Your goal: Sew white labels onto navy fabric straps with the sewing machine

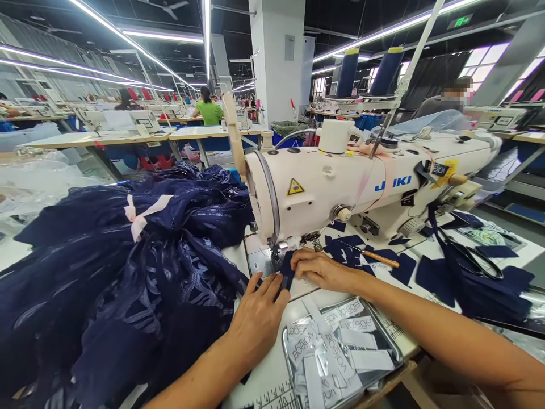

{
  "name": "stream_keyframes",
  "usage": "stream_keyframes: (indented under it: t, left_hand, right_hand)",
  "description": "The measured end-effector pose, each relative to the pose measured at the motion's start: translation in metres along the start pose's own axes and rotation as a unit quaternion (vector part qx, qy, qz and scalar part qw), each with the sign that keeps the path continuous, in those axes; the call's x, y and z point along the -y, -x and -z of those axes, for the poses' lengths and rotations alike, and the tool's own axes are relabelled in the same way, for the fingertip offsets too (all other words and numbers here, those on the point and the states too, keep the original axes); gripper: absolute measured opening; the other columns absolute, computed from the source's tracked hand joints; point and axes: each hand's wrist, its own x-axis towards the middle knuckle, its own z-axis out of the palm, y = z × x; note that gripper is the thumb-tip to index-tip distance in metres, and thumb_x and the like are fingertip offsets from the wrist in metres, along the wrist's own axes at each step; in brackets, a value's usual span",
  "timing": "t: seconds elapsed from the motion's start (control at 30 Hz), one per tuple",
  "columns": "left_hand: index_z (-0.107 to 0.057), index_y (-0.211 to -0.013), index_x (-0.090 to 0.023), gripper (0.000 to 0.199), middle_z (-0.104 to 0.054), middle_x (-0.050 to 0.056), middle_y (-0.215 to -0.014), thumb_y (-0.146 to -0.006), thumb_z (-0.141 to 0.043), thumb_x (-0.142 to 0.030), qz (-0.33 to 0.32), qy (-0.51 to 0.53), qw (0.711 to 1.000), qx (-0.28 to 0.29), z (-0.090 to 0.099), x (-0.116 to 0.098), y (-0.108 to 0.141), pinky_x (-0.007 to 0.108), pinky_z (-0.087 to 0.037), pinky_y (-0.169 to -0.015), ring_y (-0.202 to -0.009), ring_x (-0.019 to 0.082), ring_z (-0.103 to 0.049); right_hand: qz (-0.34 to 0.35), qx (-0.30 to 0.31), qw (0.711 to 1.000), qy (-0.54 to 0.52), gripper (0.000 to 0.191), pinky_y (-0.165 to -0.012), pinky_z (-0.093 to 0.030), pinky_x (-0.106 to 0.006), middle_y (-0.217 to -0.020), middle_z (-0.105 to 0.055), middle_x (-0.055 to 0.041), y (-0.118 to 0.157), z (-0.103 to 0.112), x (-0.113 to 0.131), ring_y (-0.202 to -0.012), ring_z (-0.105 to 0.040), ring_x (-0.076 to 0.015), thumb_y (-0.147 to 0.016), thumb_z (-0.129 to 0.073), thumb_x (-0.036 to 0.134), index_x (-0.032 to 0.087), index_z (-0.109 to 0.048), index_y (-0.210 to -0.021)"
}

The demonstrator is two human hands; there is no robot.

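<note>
A white sewing machine (pixel 315 182) stands before me, its presser foot (pixel 276 258) over a metal plate. A small navy fabric piece (pixel 288 270) lies beside the foot. My left hand (pixel 259 309) rests on the near side of this piece, fingers stretched forward and fingertips pressing it down. Curled fingers of my right hand (pixel 319 270) grip the piece's right edge, close to the foot; the fingertips are partly hidden. Left of the machine lies a big heap of navy garments (pixel 162 255), with a pale ribbon (pixel 145 213) on top.
A metal tray (pixel 286 346) of printed white labels sits between my forearms. Navy scraps (pixel 402 267), a wooden-handled awl (pixel 381 259) and black-handled scissors (pixel 477 258) lie at the right. Thread cones (pixel 347 74) stand above. A co-worker in green (pixel 209 108) sits farther back.
</note>
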Motion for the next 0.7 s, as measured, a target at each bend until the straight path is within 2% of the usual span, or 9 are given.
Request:
stream_keyframes:
  t: [0.1,0.27,0.43,0.6,0.7]
  left_hand:
    - [-0.055,-0.083,-0.013,0.029,-0.061,0.015,-0.105,-0.069,-0.035,0.002,-0.002,-0.005,1.000,0.002,-0.0006,0.0000,-0.0008,0.045,-0.037,-0.089,-0.102,0.024,-0.054]
    - [-0.055,-0.081,-0.014,0.029,-0.061,0.014,-0.104,-0.068,-0.035,0.003,-0.002,-0.013,1.000,0.007,-0.0007,-0.0007,-0.0003,0.044,-0.037,-0.089,-0.100,0.023,-0.055]
    - [-0.055,-0.082,-0.013,0.029,-0.061,0.015,-0.104,-0.068,-0.036,0.003,-0.005,-0.013,1.000,-0.002,-0.0030,-0.0005,0.0016,0.044,-0.037,-0.089,-0.101,0.024,-0.054]
    - [-0.056,-0.081,-0.013,0.028,-0.061,0.015,-0.104,-0.069,-0.036,0.002,-0.001,-0.004,1.000,-0.014,-0.0040,0.0000,0.0017,0.044,-0.035,-0.090,-0.100,0.024,-0.055]
    - [-0.056,-0.081,-0.013,0.027,-0.061,0.015,-0.103,-0.068,-0.037,0.002,-0.007,-0.006,1.000,-0.021,-0.0044,0.0001,0.0016,0.044,-0.036,-0.089,-0.098,0.024,-0.055]
  right_hand:
    - [0.007,-0.012,1.000,0.016,0.035,-0.078,-0.043,-0.030,-0.093,-0.053,-0.0083,0.0013,-0.0020,-0.0002,-0.090,-0.048,-0.0151,-0.073,-0.036,-0.003,0.014,-0.059,-0.093]
    - [-0.001,-0.005,1.000,0.001,0.028,-0.075,-0.043,-0.028,-0.084,-0.053,-0.0060,-0.0002,-0.0038,0.0004,-0.082,-0.049,-0.0137,-0.072,-0.036,-0.003,0.014,-0.057,-0.069]
    - [0.018,-0.024,0.999,0.014,0.031,-0.079,-0.043,-0.031,-0.090,-0.054,-0.0086,0.0000,-0.0047,0.0000,-0.089,-0.049,-0.0147,-0.076,-0.034,-0.001,0.014,-0.058,-0.088]
    - [0.018,-0.003,0.999,0.030,0.026,-0.077,-0.043,-0.029,-0.085,-0.055,-0.0070,0.0006,-0.0041,-0.0031,-0.087,-0.051,-0.0140,-0.078,-0.036,0.001,0.015,-0.057,-0.070]
    - [0.007,-0.023,0.999,0.039,0.021,-0.078,-0.044,-0.028,-0.087,-0.057,-0.0072,-0.0018,-0.0034,-0.0024,-0.086,-0.052,-0.0133,-0.082,-0.038,0.006,0.014,-0.057,-0.082]
